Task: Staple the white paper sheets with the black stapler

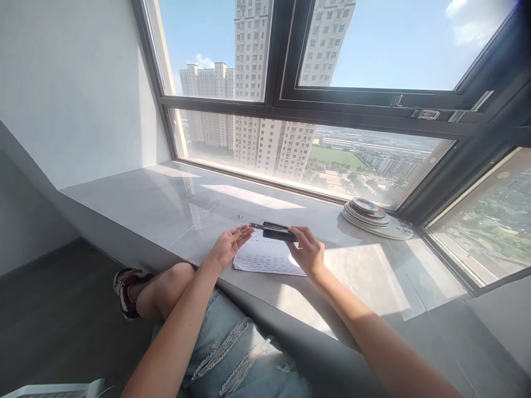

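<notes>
A black stapler-like device [279, 231] is held above the paper by my right hand [307, 252], whose fingers are closed round its right end. Its narrow left tip, dark with a pale end, reaches my left hand [229, 244]. The fingers of my left hand are bent and close to that tip; a small thin item seems to lie between them, too small to make out. Below both hands, white sheets of paper [269, 260] with rows of dark marks lie on the grey window sill [194, 207].
At the right by the window, a stack of plates [366, 213] rests on the sill. A tiny object [240, 216] lies beyond the paper. My bent legs are below the sill's front edge. A white slatted item [62, 389] is at the bottom left.
</notes>
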Tool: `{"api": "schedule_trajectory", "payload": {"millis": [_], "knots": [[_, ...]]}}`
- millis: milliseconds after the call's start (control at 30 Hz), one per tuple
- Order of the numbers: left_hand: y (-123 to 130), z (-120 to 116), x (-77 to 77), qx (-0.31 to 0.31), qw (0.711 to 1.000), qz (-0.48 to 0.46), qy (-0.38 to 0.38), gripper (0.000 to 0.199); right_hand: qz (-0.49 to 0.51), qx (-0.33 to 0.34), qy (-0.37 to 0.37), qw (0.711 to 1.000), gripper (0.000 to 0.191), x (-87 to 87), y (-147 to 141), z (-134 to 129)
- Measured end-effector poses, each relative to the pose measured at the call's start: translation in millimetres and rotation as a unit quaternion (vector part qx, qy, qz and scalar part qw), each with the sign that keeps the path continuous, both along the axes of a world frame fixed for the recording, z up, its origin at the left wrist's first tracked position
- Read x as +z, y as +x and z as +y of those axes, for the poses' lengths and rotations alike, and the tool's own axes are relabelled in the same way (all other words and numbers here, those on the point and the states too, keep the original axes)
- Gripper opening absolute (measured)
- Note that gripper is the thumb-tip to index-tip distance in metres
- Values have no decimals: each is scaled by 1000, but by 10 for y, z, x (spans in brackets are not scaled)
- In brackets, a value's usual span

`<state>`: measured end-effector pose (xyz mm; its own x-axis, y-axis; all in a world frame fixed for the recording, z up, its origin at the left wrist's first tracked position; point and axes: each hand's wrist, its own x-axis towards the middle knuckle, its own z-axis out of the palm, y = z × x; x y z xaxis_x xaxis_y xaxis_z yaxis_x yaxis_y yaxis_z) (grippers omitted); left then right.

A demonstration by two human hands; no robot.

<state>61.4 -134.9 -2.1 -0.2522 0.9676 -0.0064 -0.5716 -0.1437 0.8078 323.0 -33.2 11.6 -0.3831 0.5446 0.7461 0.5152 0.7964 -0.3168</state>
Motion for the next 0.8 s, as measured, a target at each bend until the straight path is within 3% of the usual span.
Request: {"api": "schedule_trajectory", "payload": {"millis": [133,333,633,800], "knots": [[-4,-44,69,25,999,41,17,29,31,-32,-134,990,22,36,-39,53],[27,-92,137,17,989,142,43,47,-48,-46,-261,963,19,-43,-8,197],[163,-156,203,-50,969,235,58,53,-100,-46,-263,959,22,-100,-2,229],[217,-232,263,-100,947,300,65,71,-62,-75,-153,983,33,22,4,113]]}}
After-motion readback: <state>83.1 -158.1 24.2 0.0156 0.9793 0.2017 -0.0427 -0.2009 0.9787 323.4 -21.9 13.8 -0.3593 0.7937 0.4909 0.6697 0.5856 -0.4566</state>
